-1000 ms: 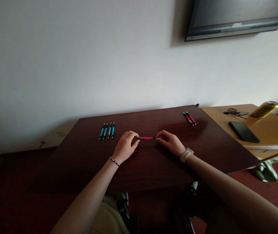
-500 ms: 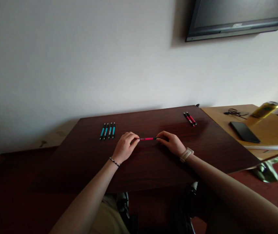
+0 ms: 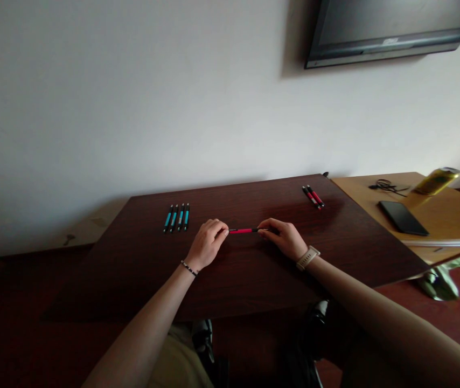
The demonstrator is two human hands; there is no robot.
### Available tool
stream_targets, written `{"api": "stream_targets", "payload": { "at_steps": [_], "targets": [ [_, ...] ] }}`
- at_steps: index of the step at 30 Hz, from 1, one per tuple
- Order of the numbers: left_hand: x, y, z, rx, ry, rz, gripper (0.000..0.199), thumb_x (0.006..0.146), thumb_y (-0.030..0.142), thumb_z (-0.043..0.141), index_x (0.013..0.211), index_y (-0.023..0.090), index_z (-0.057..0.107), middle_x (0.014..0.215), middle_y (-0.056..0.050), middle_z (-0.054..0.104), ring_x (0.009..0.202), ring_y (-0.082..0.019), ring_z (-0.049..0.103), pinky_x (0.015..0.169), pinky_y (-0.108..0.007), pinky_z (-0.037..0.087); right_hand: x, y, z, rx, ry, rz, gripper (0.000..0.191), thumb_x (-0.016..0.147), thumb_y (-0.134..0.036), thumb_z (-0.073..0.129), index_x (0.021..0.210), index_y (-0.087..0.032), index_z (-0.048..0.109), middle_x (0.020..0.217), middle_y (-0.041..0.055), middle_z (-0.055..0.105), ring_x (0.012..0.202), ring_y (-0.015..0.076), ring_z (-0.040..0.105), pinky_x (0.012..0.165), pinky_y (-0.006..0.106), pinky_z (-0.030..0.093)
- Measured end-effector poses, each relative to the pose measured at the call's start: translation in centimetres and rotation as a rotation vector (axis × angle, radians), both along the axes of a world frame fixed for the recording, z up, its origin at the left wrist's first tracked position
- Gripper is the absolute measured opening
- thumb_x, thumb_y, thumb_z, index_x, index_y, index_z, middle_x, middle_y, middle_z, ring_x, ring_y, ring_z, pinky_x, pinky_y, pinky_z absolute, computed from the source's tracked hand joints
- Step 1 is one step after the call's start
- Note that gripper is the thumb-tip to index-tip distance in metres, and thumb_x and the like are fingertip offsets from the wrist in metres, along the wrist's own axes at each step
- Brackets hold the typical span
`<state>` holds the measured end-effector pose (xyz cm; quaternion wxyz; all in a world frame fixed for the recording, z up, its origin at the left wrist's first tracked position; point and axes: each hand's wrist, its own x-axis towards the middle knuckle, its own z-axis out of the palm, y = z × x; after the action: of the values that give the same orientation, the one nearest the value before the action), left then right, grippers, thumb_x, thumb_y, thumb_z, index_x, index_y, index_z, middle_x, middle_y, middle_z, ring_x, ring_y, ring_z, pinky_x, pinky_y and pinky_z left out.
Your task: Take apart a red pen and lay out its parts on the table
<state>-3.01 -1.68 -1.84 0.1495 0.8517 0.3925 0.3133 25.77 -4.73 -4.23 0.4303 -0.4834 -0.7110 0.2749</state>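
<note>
Dark reddish-brown wooden bench [image 3: 141, 258], glossy top, set against a pale wall.

Slim red pen with black ends [image 3: 243, 230]: lies level and crosswise near the middle of the bench, held between both hands. Whether it rests on the wood or sits just above it cannot be told.

Left hand [image 3: 206, 244]: knuckles up, fingers curled, fingertips pinched on the pen's left end. A thin beaded bracelet [image 3: 189, 268] circles the wrist.

Right hand [image 3: 283, 237]: knuckles up, fingers curled, fingertips closed on the pen's right end. A light-coloured wristwatch [image 3: 308, 257] sits on the wrist.

Four blue pens with black ends [image 3: 176, 217]: laid side by side in a neat row on the bench, beyond and to the left of the left hand, well apart from the red pen.

Two further red-and-black pens [image 3: 313, 196]: lying close together near the bench's far right corner, apart from both hands.

Light tan wooden side table [image 3: 448, 215]: just beside the bench on the right. It carries a flat black phone [image 3: 403, 217], a small tangle of black cable [image 3: 385, 186] near the wall, and a yellow-green drinks can [image 3: 436, 181].

Dark-framed flat screen [image 3: 387, 27]: mounted on the wall, upper right.
</note>
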Motion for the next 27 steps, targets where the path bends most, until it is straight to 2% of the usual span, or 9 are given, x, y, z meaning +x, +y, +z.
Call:
{"api": "stream_targets", "payload": {
  "at_steps": [7, 17, 21, 24, 27],
  "targets": [
    [0.0, -0.2, 0.4, -0.052, -0.06, -0.021, 0.023, 0.108, 0.034, 0.047, 0.094, 0.022, 0.062, 0.094, -0.005, 0.064, 0.094, -0.022, 0.058, 0.089, -0.037, 0.046, -0.1, -0.5, 1.0, 0.149, -0.049, 0.026, 0.018, 0.099, -0.042, 0.067, 0.107, -0.027, 0.075, 0.102, 0.0052, 0.079, 0.091, 0.0257, 0.073, 0.081, 0.036, 0.055],
    [-0.4, -0.6, 1.5, -0.168, -0.172, -0.019, 0.026, 0.107, 0.038, 0.045, 0.093, 0.022, 0.061, 0.094, -0.004, 0.063, 0.095, -0.023, 0.059, 0.088, -0.036, 0.046, -0.5, -1.0, 2.6, 0.276, -0.123, 0.06, 0.022, 0.104, -0.043, 0.061, 0.115, -0.031, 0.075, 0.105, 0.0078, 0.077, 0.096, 0.0273, 0.072, 0.089, 0.042, 0.058],
    [-0.6, -0.9, 2.2, -0.243, -0.229, 0.003, 0.025, 0.105, 0.038, 0.047, 0.091, 0.021, 0.059, 0.09, -0.002, 0.061, 0.089, -0.021, 0.057, 0.082, -0.033, 0.044, -0.2, -1.1, 3.4, 0.34, -0.188, 0.123, 0.024, 0.105, -0.04, 0.06, 0.121, -0.031, 0.075, 0.111, 0.0086, 0.077, 0.099, 0.028, 0.071, 0.092, 0.045, 0.057],
    [-0.9, -1.0, 2.5, -0.301, -0.26, 0.01, 0.026, 0.104, 0.038, 0.048, 0.088, 0.02, 0.058, 0.083, 0.0, 0.059, 0.081, -0.019, 0.053, 0.075, -0.03, 0.043, -0.2, -1.0, 3.7, 0.33, -0.204, 0.158, 0.024, 0.103, -0.041, 0.062, 0.12, -0.032, 0.075, 0.113, 0.0085, 0.078, 0.1, 0.0286, 0.071, 0.093, 0.046, 0.057],
    [-1.0, -0.9, 2.0, -0.289, -0.287, 0.037, 0.028, 0.104, 0.041, 0.05, 0.087, 0.02, 0.059, 0.083, 0.0, 0.06, 0.078, -0.018, 0.053, 0.072, -0.029, 0.043, -0.7, -0.9, 3.3, 0.212, -0.092, 0.106, 0.021, 0.1, -0.044, 0.066, 0.113, -0.03, 0.077, 0.107, 0.0079, 0.078, 0.096, 0.0273, 0.072, 0.091, 0.043, 0.057]
  ]
}}
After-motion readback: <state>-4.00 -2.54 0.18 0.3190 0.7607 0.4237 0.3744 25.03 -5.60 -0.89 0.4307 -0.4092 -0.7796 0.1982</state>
